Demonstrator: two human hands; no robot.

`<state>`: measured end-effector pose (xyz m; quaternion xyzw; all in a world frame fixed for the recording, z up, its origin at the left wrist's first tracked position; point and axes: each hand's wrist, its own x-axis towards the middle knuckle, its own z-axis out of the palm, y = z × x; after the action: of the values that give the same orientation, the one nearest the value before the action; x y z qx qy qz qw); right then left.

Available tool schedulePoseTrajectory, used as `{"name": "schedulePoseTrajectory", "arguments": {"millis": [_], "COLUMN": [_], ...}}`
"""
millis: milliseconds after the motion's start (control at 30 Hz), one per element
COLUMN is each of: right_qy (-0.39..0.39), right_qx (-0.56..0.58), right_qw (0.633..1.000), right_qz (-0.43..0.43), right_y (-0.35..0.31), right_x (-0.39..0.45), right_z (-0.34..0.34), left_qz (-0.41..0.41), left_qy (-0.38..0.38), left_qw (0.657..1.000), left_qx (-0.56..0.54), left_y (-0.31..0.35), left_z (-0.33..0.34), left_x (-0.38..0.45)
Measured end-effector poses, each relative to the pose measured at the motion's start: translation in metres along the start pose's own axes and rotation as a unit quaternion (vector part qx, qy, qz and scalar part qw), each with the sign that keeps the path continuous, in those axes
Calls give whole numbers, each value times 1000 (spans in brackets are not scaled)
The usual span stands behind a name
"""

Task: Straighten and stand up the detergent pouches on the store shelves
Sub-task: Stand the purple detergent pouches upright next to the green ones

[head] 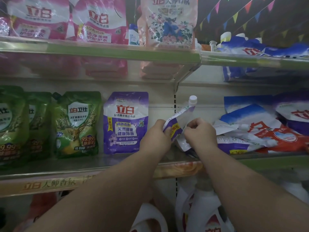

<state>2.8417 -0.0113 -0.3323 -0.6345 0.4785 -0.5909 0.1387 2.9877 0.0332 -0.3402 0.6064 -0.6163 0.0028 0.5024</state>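
A crumpled purple and white detergent pouch (179, 119) with a white cap pointing up is held above the middle shelf (83, 166), tilted to the right. My left hand (155, 137) grips its left edge and my right hand (199, 133) pinches its right side. To the left, one purple pouch (125, 123) stands upright against the back wall. Further left, green pouches (76, 124) stand in a row. On the right, a pile of blue, red and purple pouches (260, 129) lies flat and jumbled.
The upper shelf carries pink pouches (98, 20), a floral pouch (168, 22) and toppled blue pouches (267, 49). White jugs (200, 210) stand below. A shelf bracket and slotted upright (175, 97) sit just behind the held pouch.
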Motion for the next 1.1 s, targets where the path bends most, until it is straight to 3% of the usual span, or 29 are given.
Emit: {"name": "schedulePoseTrajectory", "arguments": {"millis": [333,700,867,1100], "right_qy": [-62,-81,-99,-133], "right_qx": [23,116,107,191], "right_qw": [997,989,987,969], "right_qz": [31,42,66,84], "right_y": [-16,-32,-39,-45], "right_x": [-2,-8,-9,3], "right_z": [12,32,40,56], "left_qz": [8,-43,-70,-95], "left_qy": [31,37,42,3], "left_qw": [998,987,981,978], "left_qx": [-51,-153,-176,-188], "left_y": [-10,-25,-34,-47], "left_z": [-7,-35,-48,-70], "left_x": [3,12,14,17]}}
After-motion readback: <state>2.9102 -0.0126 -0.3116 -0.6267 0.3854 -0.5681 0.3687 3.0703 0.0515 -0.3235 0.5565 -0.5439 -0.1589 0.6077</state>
